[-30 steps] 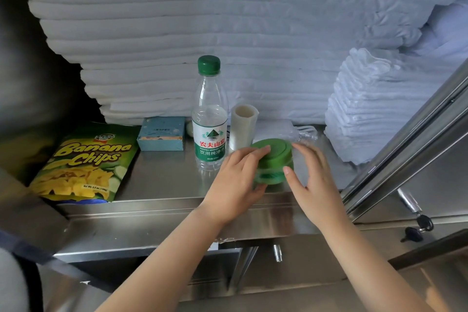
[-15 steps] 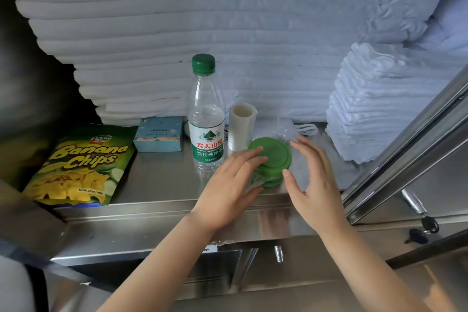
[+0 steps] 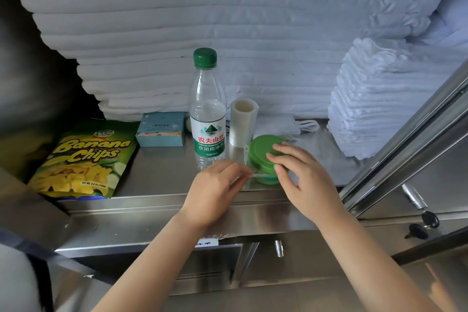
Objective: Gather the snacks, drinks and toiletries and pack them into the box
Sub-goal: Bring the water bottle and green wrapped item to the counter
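While beneath stacked linens (image 3: 228, 20), steel shelf (image 3: 157, 172).

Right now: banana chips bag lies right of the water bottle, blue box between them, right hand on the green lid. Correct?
No. The head view shows the banana chips bag left of the water bottle, not right. The blue box is between them and the right hand is on the green lid.

Before me, the clear plastic bottle (image 3: 208, 119) stands between a teal cardboard box (image 3: 161, 129) and a translucent roll (image 3: 242, 125). A green-lidded tub (image 3: 263, 152) sits before the roll.
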`<state>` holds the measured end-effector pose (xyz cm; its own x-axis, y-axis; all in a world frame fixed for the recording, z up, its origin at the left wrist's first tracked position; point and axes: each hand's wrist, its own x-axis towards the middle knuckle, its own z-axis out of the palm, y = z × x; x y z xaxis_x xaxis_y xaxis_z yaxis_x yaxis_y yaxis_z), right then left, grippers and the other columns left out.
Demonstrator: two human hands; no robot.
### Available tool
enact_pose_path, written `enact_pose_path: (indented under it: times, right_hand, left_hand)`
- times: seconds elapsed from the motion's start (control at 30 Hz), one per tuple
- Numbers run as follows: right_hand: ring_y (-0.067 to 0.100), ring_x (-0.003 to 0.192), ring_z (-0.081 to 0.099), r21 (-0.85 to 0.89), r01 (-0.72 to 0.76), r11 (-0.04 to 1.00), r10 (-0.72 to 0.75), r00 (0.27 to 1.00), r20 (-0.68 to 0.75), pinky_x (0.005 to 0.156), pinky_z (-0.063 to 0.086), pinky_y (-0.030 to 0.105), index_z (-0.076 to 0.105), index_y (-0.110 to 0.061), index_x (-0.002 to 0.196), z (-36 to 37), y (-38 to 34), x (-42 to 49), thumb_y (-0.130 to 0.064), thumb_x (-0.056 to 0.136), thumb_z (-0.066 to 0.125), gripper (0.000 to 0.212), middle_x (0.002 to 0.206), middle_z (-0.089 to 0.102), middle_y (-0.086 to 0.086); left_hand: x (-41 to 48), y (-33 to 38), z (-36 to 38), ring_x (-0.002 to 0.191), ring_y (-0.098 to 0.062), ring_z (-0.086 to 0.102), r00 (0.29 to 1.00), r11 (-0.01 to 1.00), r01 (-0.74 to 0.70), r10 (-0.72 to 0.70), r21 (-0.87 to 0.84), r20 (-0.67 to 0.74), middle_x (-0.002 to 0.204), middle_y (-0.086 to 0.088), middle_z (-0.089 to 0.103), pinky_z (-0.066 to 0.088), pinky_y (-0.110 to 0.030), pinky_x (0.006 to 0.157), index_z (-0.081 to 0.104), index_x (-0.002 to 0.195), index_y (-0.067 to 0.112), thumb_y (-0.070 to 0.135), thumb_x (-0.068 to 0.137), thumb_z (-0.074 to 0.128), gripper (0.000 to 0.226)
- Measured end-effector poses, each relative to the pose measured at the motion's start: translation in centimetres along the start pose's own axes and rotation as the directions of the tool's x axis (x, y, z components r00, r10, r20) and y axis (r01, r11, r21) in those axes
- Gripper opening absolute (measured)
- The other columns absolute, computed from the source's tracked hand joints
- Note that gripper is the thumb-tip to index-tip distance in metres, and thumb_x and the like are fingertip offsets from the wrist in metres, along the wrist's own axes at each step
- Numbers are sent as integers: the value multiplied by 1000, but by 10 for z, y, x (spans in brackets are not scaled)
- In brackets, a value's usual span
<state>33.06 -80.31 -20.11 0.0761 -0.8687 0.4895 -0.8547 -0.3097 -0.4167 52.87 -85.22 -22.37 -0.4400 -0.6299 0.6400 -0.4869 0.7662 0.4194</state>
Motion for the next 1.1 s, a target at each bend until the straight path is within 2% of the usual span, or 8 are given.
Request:
enact_pose_path:
  times: [0.2, 0.37, 0.5, 0.6, 0.7, 0.77, 0.97, 1.1]
  right_hand:
    - [0, 123, 48, 71, 16, 997, -17, 1000, 4, 101, 35, 11, 73, -19, 105, -9, 4, -5, -14, 94, 55, 22, 121, 62, -10]
    - [-2, 122, 48, 84, -32, 996, 32, 999, 11, 100, 35, 9, 73, -19, 105, -13, 6, -3, -14, 94, 55, 21, 121, 63, -9]
    - [0, 123, 48, 88, -23, 996, 21, 1000, 23, 101, 37, 13, 72, -18, 102, -12, 6, -5, -24, 90, 60, 18, 121, 63, -9]
    - [1, 124, 49, 103, -16, 995, 14, 1000, 22, 102, 37, 14, 71, -18, 101, -11, 7, -5, -33, 83, 66, 24, 122, 62, -9]
    - [3, 123, 50, 114, -12, 993, 11, 1000, 14, 102, 38, 16, 70, -18, 101, -10, 9, -5, -36, 78, 70, 29, 122, 62, -8]
    - [4, 124, 50, 120, -13, 993, 12, 1000, 14, 103, 38, 18, 70, -17, 101, -7, 10, -6, -33, 75, 75, 30, 122, 62, -7]
    - [4, 123, 50, 125, -15, 992, 12, 1000, 19, 104, 36, 16, 70, -16, 100, -5, 12, -6, -29, 75, 76, 29, 121, 62, -6]
    - [3, 124, 48, 160, -7, 987, 6, 1000, 5, 104, 35, 16, 71, -15, 100, -8, 11, -7, -37, 83, 63, 28, 122, 62, -6]
  left_hand:
    - [11, 9, -3, 80, -5, 58, 996, 988, -3, 17, -152, 91, 88, 5, 68, 47, -24, 67, 65, 91, 11, 12, 86, 65, 5]
    - [18, 15, 1, 81, 0, 57, 987, 945, 133, -98, -301, 127, 87, 12, 61, 48, -16, 72, 67, 94, 12, 11, 86, 65, 8]
    - [17, 11, -2, 76, -3, 57, 981, 944, 163, -123, -287, 151, 83, 13, 61, 46, -13, 68, 69, 91, 14, 12, 83, 69, 8]
    - [9, 6, 0, 68, -4, 59, 943, 913, 317, -274, -255, 190, 76, 11, 62, 47, -18, 63, 64, 85, 21, 22, 83, 69, 6]
    - [1, 10, 3, 65, 1, 55, 922, 906, 365, -318, -216, 223, 73, 14, 58, 40, -9, 58, 63, 86, 23, 37, 76, 73, 20]
    - [0, 14, 6, 68, -1, 54, 930, 937, 324, -290, -130, 227, 79, 14, 58, 41, -13, 61, 63, 90, 22, 45, 70, 75, 32]
    - [3, 17, 8, 78, -22, 58, 944, 962, 274, -269, -1, 192, 85, -3, 65, 43, -30, 65, 66, 94, 11, 8, 76, 66, 18]
    - [12, 16, -1, 78, -3, 55, 958, 952, 277, -263, -129, 117, 85, 4, 66, 37, -4, 68, 68, 88, 14, 0, 73, 63, 21]
